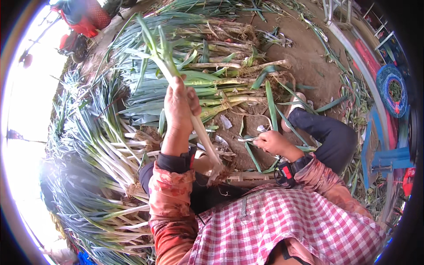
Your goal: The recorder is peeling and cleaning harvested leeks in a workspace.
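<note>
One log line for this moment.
left hand: grips leek | right hand: holds thin pale object, kind unclear | nearby: piled leeks, loose leaves

The leek (202,132) in your left hand (179,106) slants before you, root end nearest you — your right hand (274,143) is to its right. A heap of leeks (207,66) lies ahead on the soil (304,51), a second heap (106,157) to your left; loose leaves (270,106) lie around your right shoe (300,100), a metal frame (353,46) at far right

Head-worn fisheye looks down; left hand (179,105), right hand (274,143) close below
</note>
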Available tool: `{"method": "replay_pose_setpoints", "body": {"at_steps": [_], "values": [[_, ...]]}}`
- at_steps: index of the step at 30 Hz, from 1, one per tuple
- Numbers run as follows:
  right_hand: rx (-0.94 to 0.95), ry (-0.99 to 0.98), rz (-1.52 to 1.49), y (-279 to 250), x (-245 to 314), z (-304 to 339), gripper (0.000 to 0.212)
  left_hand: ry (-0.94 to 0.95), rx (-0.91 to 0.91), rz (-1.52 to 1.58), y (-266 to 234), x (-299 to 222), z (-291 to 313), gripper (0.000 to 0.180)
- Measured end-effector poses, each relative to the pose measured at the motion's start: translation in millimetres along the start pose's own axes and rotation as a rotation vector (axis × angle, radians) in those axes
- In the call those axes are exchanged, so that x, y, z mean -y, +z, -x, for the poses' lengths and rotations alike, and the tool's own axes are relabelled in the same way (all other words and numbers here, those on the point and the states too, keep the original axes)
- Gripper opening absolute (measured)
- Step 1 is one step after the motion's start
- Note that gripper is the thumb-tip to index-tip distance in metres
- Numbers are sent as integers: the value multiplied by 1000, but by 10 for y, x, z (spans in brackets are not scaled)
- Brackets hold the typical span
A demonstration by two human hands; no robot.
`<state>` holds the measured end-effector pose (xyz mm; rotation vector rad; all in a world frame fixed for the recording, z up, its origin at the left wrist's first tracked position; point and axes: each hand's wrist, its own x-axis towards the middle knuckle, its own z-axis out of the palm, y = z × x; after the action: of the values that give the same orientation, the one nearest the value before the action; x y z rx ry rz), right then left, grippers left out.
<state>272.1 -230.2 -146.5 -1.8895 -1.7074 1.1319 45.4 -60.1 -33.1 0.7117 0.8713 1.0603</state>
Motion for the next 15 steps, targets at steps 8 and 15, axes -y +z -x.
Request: {"method": "replay_pose_setpoints", "body": {"at_steps": [8, 15], "values": [[5, 233, -1214, -223, 795, -836, 61, 99, 135, -1097, 51, 825, 71, 22], [-289, 389, -1381, -48, 495, -1277, 16, -23, 363, -1334, 180, 1061, 686, 40]]}}
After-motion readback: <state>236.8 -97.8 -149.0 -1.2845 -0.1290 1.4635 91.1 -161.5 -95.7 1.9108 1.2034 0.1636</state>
